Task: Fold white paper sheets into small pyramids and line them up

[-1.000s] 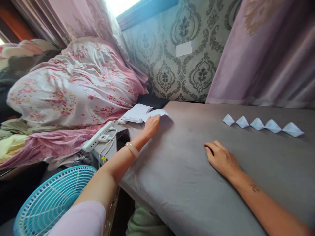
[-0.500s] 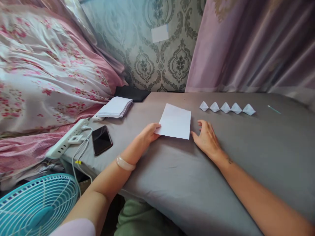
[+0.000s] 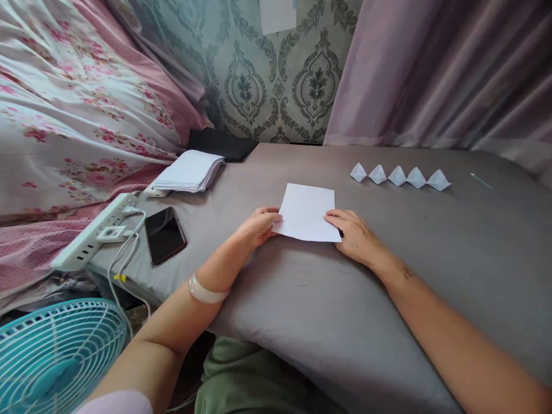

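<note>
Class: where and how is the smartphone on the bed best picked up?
Probably across the middle of the smartphone, pinching its two long edges and coming from its right: it lies flat, screen up, while white cables and a power strip lie off its left side.

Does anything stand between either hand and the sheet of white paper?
Nothing visible does: the left hand and right hand both hold the sheet of white paper directly. The smartphone and five folded paper pieces lie apart from it.

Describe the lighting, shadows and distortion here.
In the head view, the white sheet is bright, with a soft shadow on the grey cover below it; also in that view, the curtain darkens toward upper right, and the fan looks stretched.
</note>
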Demonstrator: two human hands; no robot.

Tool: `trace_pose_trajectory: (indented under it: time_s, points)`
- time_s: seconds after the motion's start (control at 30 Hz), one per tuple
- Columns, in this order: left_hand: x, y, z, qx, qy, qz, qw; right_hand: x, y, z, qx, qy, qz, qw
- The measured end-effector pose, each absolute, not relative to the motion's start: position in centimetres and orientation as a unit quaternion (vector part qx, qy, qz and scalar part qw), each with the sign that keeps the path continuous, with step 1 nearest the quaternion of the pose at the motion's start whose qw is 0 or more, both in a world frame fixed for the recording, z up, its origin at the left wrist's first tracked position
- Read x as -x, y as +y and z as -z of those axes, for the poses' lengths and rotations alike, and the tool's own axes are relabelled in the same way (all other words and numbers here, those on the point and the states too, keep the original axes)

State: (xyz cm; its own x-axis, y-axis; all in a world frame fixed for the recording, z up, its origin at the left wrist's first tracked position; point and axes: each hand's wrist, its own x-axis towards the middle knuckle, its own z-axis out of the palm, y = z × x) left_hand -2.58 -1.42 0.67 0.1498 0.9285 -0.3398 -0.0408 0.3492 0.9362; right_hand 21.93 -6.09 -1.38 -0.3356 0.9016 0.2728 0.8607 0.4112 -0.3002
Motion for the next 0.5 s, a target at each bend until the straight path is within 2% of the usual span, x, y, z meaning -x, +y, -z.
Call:
trace_pose_trajectory:
  time_s: [0.17, 0.27, 0.33, 0.4, 0.5]
  points:
    - [3.2, -1.7, -1.4, -0.534, 0.595, -0.301, 0.52, -21.9, -6.4, 1.4, 0.53, -0.828, -0.01, 0.181]
    - [3.1, -1.7, -1.7, -0.518, 0.599, -0.328, 0.515, -21.5, -6.7, 1.0, 0.531, -0.831, 0.001, 0.165]
    - [2.9, -1.7, -1.9, -0.46, 0.571, -0.383, 0.562, -21.0, -6.9, 0.7, 0.546, -0.823, 0.012, 0.156]
    - [2.6, -1.7, -2.2, -0.405, 0.492, -0.413, 0.651, -20.3, -7.1, 0.4, 0.569, -0.807, 0.028, 0.154]
    - [2.0, -2.1, -2.5, -0.361, 0.39, -0.392, 0.751, -19.1, -7.3, 0.1, 0.591, -0.791, 0.063, 0.147]
